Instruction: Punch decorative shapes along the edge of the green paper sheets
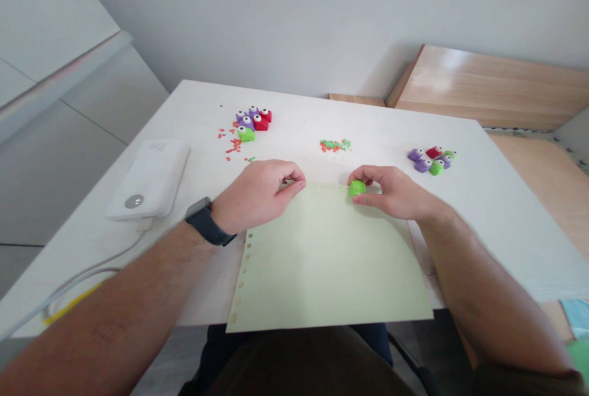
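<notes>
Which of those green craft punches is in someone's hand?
The green punch in the right hand, at the pale green sheet's top edge; the other green punches sit in clusters on the table.

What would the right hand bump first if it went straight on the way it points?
Probably the left hand, across the top edge of the pale green paper from the right hand and its green craft punch. Depth is hard to judge.

Bright, even indoor light; soft wall shadow (377, 67), pale glare on the wooden board (448, 59), slight blur along the forearms (115, 291), wide-angle bending at the edges.
</notes>
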Demonstrator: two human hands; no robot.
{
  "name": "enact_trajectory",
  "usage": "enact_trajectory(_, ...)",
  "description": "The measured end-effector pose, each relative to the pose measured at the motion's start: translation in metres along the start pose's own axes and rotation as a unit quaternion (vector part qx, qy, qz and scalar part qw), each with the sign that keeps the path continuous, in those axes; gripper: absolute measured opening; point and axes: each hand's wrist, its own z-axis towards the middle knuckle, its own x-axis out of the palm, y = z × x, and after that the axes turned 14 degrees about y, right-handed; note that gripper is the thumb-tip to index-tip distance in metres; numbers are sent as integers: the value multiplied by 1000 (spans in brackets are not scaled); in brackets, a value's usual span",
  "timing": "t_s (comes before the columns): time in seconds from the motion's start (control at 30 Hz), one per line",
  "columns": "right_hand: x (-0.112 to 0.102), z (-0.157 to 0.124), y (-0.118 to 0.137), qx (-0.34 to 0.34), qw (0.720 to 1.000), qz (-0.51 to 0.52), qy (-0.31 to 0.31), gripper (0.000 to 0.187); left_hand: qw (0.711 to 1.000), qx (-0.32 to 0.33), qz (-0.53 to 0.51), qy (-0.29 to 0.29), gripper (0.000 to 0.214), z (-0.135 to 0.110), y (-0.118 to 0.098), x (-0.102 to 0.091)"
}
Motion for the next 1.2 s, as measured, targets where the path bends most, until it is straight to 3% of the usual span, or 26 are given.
enact_trajectory(0.77,3,4,-2,-7,997,-68,-20,20,1000,-2,-7,8,19,0,3,2)
enact_trajectory(1.07,2,1,0,-16,995,-102,-4,27,1000,-3,-6,19,19,0,4,3)
enact_trajectory(1.2,3,0,-2,-24,994,-98,-28,31,1000,-8,-7,22,20,0,5,3)
